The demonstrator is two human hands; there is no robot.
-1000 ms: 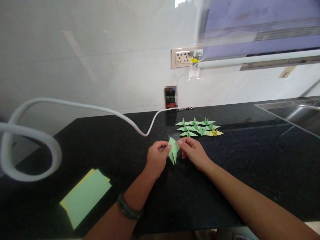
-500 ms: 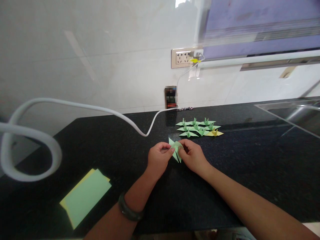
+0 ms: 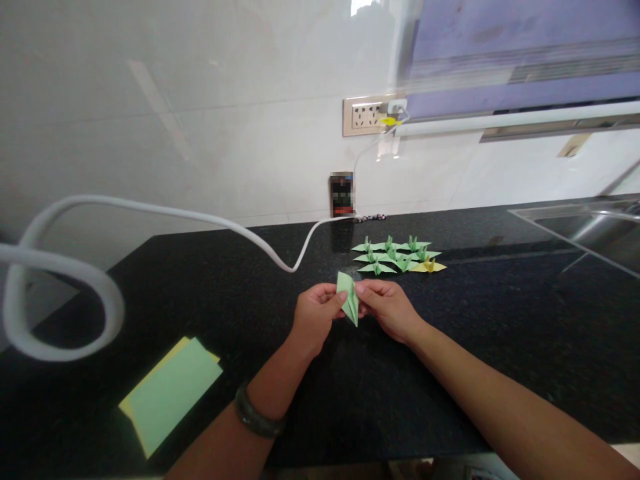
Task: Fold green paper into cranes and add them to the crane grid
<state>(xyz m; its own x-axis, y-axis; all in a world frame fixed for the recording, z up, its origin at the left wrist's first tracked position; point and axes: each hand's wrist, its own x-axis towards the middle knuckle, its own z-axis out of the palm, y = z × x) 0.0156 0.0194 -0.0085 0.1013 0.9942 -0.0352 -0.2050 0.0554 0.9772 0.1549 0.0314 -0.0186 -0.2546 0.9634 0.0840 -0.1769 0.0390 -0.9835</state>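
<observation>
A partly folded piece of light green origami paper (image 3: 349, 300) is held between my two hands, above the dark countertop. My left hand (image 3: 316, 313) pinches its left side, with the thumb lying on the front face. On the other side, my right hand (image 3: 391, 305) grips the right edge between thumb and fingers. The paper is narrow and tapers to a point at the bottom. Just beyond my hands stand several folded green paper cranes (image 3: 377, 268) in rows, with one yellow paper crane (image 3: 429, 266) at the front right.
Green and yellow paper sheets (image 3: 175, 393) lie at the left. A thick white cable (image 3: 225, 223) loops across the left side. A phone-like device (image 3: 342, 195) leans on the wall below a socket (image 3: 365, 116). At the right is a metal sink (image 3: 607, 230).
The green paper has gone from spread flaps with split lower points to a narrower, flatter shape with one lower point. My right thumb has shifted up along its edge.
</observation>
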